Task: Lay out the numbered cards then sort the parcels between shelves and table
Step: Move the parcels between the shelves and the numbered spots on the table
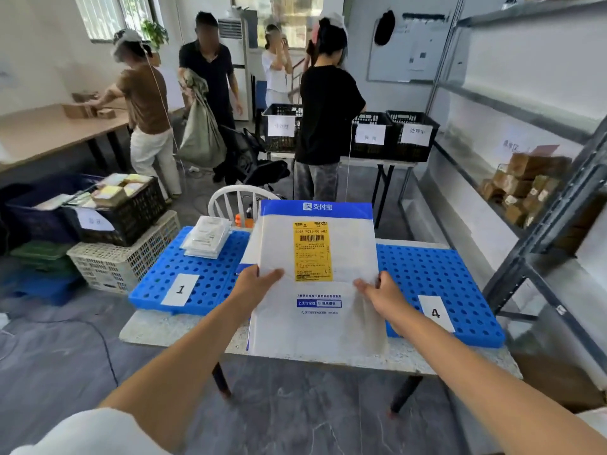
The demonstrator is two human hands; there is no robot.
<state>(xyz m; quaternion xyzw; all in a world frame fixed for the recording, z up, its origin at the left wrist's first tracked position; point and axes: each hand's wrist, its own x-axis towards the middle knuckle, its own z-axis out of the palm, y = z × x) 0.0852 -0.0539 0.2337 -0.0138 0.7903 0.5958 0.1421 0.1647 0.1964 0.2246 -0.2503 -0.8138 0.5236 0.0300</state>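
Observation:
I hold a large white mailer parcel (317, 254) with a blue top band and a yellow label up over the table. My left hand (254, 284) pinches its left edge, thumb on the front. My right hand (381, 290) pinches its right edge. Below it, blue perforated boards (437, 274) cover the table (177, 330). A white card marked 1 (180, 289) lies on the left board and a card marked 4 (436, 312) on the right one. A stack of small white parcels (207, 237) sits at the back left of the boards. The parcel hides the boards' middle.
A grey metal shelf rack (532, 244) stands to the right with brown boxes (525, 188) on one level. Crates (121, 211) with parcels are stacked left of the table. A white chair (236, 200) stands behind it. Several people work farther back near black labelled crates (410, 134).

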